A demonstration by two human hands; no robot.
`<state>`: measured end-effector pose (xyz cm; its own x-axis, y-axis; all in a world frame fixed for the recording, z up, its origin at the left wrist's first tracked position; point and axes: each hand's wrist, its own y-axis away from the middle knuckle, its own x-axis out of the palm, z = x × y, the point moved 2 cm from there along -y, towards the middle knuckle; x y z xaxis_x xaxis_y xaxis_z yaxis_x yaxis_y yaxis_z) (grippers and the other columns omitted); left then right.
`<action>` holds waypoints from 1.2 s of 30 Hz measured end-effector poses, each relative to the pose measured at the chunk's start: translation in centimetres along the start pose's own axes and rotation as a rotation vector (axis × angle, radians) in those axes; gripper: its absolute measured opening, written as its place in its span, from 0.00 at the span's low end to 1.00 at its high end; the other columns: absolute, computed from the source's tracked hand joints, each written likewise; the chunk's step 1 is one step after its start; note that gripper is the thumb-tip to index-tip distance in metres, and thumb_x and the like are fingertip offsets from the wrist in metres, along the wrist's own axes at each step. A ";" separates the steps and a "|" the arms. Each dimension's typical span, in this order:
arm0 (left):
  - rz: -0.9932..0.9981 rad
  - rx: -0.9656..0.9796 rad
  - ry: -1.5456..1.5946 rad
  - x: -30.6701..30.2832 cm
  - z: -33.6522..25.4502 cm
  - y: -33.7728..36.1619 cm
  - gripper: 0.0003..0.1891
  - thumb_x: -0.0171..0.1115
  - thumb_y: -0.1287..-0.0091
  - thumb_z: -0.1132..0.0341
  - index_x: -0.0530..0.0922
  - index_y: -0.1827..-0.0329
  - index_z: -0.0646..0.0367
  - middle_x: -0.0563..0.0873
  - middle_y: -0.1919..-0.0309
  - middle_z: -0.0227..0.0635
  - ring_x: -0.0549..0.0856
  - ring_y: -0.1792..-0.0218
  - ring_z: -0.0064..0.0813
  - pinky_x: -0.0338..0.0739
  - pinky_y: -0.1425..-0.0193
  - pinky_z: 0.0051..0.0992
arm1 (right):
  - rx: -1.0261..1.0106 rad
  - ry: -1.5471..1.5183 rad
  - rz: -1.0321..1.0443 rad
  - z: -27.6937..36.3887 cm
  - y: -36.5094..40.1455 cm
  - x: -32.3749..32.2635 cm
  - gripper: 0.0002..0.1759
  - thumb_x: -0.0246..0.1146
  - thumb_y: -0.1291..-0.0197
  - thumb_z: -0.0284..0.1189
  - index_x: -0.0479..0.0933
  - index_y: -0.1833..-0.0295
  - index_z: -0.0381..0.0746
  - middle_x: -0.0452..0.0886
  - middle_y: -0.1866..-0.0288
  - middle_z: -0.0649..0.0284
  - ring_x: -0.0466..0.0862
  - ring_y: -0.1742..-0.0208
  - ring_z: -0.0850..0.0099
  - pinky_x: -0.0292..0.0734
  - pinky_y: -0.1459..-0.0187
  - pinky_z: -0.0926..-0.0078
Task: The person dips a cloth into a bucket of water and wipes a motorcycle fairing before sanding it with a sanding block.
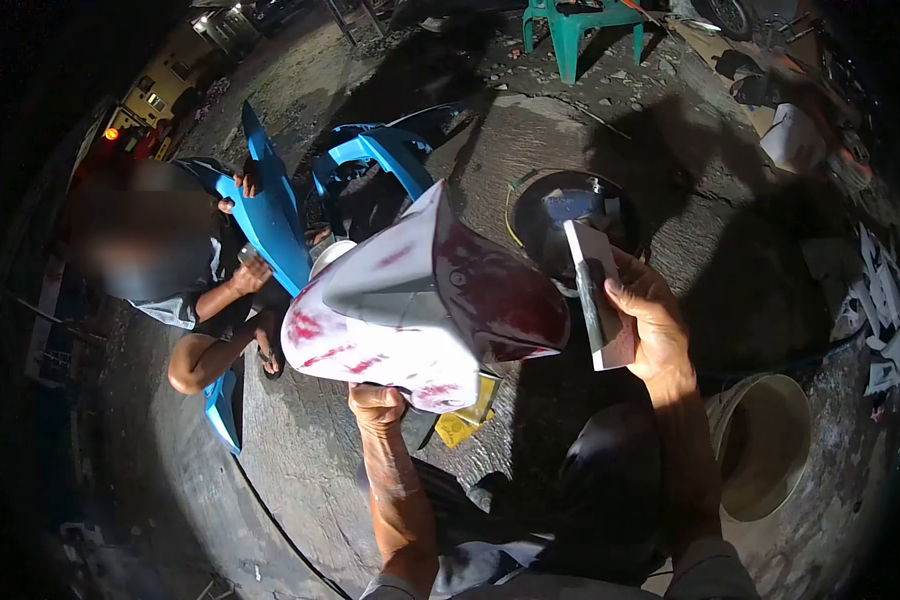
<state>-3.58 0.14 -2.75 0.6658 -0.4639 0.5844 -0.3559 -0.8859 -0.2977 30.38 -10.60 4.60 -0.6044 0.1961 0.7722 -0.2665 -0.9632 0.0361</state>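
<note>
My left hand [378, 408] is closed on the lower edge of a motorcycle fender [390, 320], white and grey with worn red patches. The fender is held up in front of me, its dark red side [495, 300] turned to the right. In my right hand [650, 318] is a flat, pale rectangular block with a dark grey band, which looks like a sanding block [598, 300]. The thumb presses on its face, and the block stays apart from the fender, to its right. A yellow sheet [465, 425] lies on the ground below the fender.
At left a co-worker crouches, hands on a blue panel [270, 215]. Another blue body part [385, 155] lies behind the fender. A dark round basin [560, 205] sits beyond my right hand. A bucket [770, 440] stands at right, a green chair [575, 35] at the back.
</note>
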 end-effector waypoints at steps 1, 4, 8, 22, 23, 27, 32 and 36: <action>0.003 -0.002 -0.037 0.7 -0.1 0.1 0.42 0.83 0.64 0.74 0.76 0.39 0.66 0.84 0.45 0.40 0.82 0.42 0.42 0.73 0.32 0.43 | -0.007 0.014 0.002 0.0 0.1 -0.2 0.23 0.66 0.39 0.19 0.72 0.37 0.32 0.85 0.50 0.58 0.86 0.53 0.74 0.83 0.49 0.74; -0.074 -0.141 -0.155 3.3 -0.2 -0.1 0.40 0.83 0.66 0.76 0.78 0.42 0.65 0.85 0.50 0.37 0.83 0.45 0.39 0.74 0.36 0.39 | -0.005 0.020 -0.001 -0.1 -0.1 -1.3 0.24 0.65 0.37 0.20 0.70 0.36 0.31 0.85 0.50 0.58 0.86 0.53 0.74 0.84 0.51 0.76; -0.192 -0.354 -0.339 5.6 0.2 0.2 0.35 0.82 0.59 0.76 0.77 0.43 0.65 0.84 0.50 0.38 0.83 0.47 0.36 0.75 0.37 0.35 | 0.093 -0.153 0.079 -1.7 -0.7 -3.5 0.32 0.65 0.37 0.25 0.62 0.30 0.30 0.84 0.48 0.54 0.89 0.57 0.68 0.89 0.63 0.61; 0.039 0.034 -1.161 10.0 3.5 0.5 0.21 0.69 0.34 0.62 0.78 0.41 0.62 0.87 0.58 0.41 0.84 0.58 0.34 0.78 0.50 0.32 | 0.326 -0.463 0.321 -5.3 -1.7 -4.5 0.26 0.62 0.33 0.29 0.66 0.32 0.36 0.66 0.30 0.35 0.72 0.67 0.74 0.72 0.68 0.74; 0.060 0.027 -1.212 10.2 3.5 0.3 0.21 0.69 0.34 0.63 0.78 0.40 0.62 0.87 0.56 0.41 0.85 0.56 0.35 0.78 0.50 0.33 | 0.336 -0.511 0.354 -5.4 -1.8 -4.3 0.24 0.60 0.32 0.29 0.67 0.33 0.37 0.65 0.29 0.35 0.71 0.68 0.74 0.71 0.69 0.74; -0.009 0.061 -1.002 11.2 4.7 -0.7 0.19 0.67 0.33 0.66 0.78 0.40 0.62 0.86 0.54 0.43 0.85 0.55 0.37 0.78 0.49 0.33 | 0.368 -0.485 0.438 -5.9 -2.4 -3.4 0.29 0.63 0.35 0.27 0.65 0.30 0.36 0.71 0.40 0.44 0.73 0.69 0.75 0.71 0.71 0.75; 0.145 0.405 -1.361 11.4 6.7 -1.4 0.18 0.62 0.30 0.64 0.79 0.39 0.61 0.83 0.44 0.41 0.82 0.47 0.37 0.76 0.40 0.33 | 0.319 -0.438 0.391 -5.6 -2.8 -2.5 0.31 0.64 0.37 0.24 0.64 0.30 0.33 0.81 0.53 0.53 0.77 0.67 0.73 0.72 0.72 0.75; 0.391 0.340 -1.802 10.4 9.1 -0.1 0.21 0.54 0.28 0.62 0.77 0.34 0.56 0.80 0.36 0.35 0.79 0.37 0.36 0.72 0.30 0.35 | 0.274 -0.488 0.418 -6.1 -4.4 -3.8 0.36 0.65 0.38 0.30 0.60 0.28 0.32 0.76 0.40 0.42 0.81 0.58 0.63 0.82 0.66 0.69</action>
<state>9.31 -4.69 -3.50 0.4727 0.1341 -0.8710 -0.6610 -0.5997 -0.4510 29.27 -6.04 -2.38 -0.1915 -0.2440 0.9507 0.1521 -0.9643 -0.2169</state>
